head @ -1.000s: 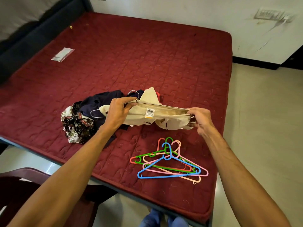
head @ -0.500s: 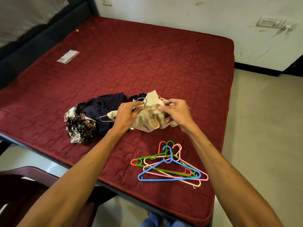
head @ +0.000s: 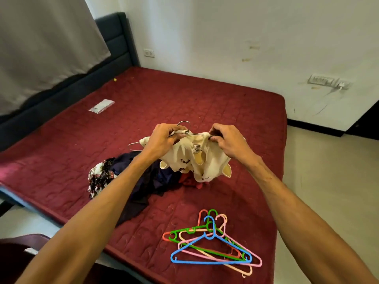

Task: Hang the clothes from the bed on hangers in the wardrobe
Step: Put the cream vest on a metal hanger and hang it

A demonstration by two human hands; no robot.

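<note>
The left hand (head: pixel 162 140) and right hand (head: pixel 227 142) are side by side above the middle of the bed (head: pixel 184 103). Both grip a wire hanger (head: pixel 198 134), and a top (head: pixel 207 160) hangs from it between and below them. The top reaches down to a clothes heap (head: pixel 147 181) on the bed, which spreads left and toward the near edge. Plastic hangers (head: pixel 209 236) lie stacked nearer still, right of the heap and apart from it. A packet (head: pixel 101 106) lies far left on the bed, near the headboard (head: pixel 114 48). The floor (head: pixel 328 181) runs along the bed's right side. A chair (head: pixel 18 255) stands off the near left edge.

A home bedroom: a wide bed with a maroon quilted mattress (head: pixel 184 103) and dark padded headboard (head: pixel 114 39) stands against scuffed white walls (head: pixel 225 37).
</note>
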